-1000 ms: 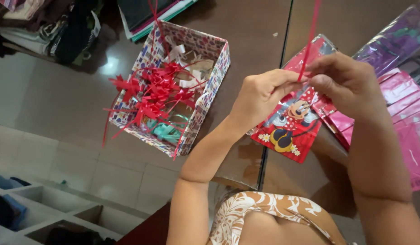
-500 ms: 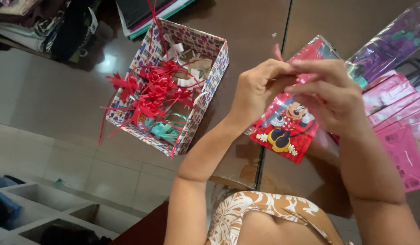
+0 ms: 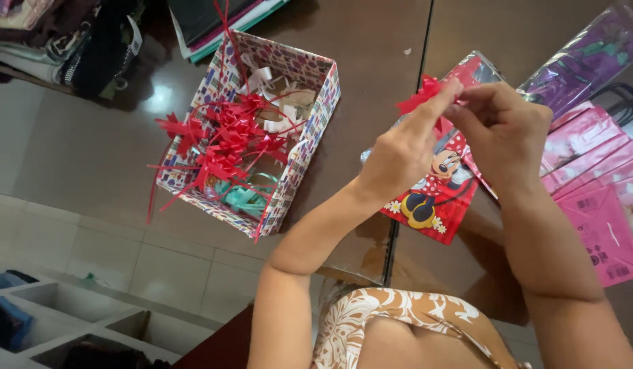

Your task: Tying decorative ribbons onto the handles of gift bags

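Observation:
My left hand (image 3: 405, 150) and my right hand (image 3: 504, 126) meet above the dark brown table (image 3: 371, 61), both pinching a small red ribbon bow (image 3: 420, 96) that is bunched up between the fingertips. Right beneath the hands lies a red cartoon-print gift bag (image 3: 433, 198) wrapped in clear plastic. To the left stands a patterned cardboard box (image 3: 299, 164) filled with more red ribbon bows (image 3: 227, 140), plus some white and teal ones.
Pink gift bags (image 3: 600, 205) and a purple plastic-wrapped packet (image 3: 583, 65) lie at the right. Flat dark and green items (image 3: 214, 20) sit at the table's far edge. Tiled floor, bags and white shelf cubbies (image 3: 63, 321) are at the left.
The long red ribbon strand that rose from my hands has been drawn down and gathered into a bow. My hands have shifted slightly downward and stayed together over the red bag.

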